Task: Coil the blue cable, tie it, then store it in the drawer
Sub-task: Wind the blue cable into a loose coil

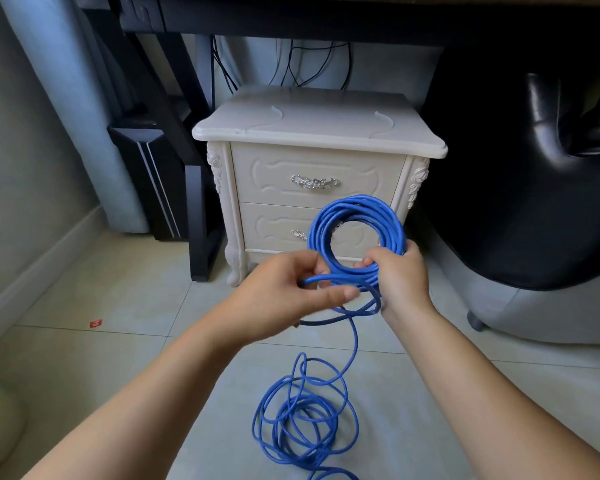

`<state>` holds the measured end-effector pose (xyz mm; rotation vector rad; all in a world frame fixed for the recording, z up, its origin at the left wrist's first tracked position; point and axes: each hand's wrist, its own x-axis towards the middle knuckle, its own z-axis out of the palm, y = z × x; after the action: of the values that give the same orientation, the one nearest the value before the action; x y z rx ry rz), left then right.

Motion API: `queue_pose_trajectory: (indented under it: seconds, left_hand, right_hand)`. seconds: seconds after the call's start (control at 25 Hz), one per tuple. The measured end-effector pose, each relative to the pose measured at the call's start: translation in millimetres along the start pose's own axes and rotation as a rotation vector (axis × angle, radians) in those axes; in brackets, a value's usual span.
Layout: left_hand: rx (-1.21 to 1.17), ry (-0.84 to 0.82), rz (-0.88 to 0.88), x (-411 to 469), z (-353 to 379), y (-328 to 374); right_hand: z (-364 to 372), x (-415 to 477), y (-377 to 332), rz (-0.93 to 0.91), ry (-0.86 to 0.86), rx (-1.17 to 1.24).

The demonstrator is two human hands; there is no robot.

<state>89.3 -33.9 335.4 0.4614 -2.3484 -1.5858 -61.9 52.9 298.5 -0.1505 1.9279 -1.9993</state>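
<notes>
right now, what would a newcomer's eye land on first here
The blue cable stands out: a neat coil gripped by the right hand at mid-frame, with the left hand pinching a strand beside it. The rest of it lies in loose loops on the tiled floor below. Behind stands a white nightstand with both drawers shut.

At the frame's centre, the right hand is clasping a round coil of thin blue cable in its grip, while the left hand is pinching a strand just beside it. Loose loops are lying on the pale tiled floor at lower centre. A cream carved two-drawer nightstand is standing behind the coil.
</notes>
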Motion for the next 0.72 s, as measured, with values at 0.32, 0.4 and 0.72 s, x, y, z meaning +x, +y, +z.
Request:
queue_pose_trajectory:
  seconds: [0.32,0.4,0.72]
  left_hand:
    - [-1.089,0.301,-0.391,22,-29,-32]
    - [-0.969,0.313,-0.365,25,-25,-32]
    - [-0.553,0.052,-0.356,20,-15,-20]
  right_hand:
    - [-18,0,-19,0.3,-0.146,0.572]
    - [-15,-7,-19,0.279,-0.294,0.346]
    - [-12,-25,-17,-0.007,-0.643,-0.419]
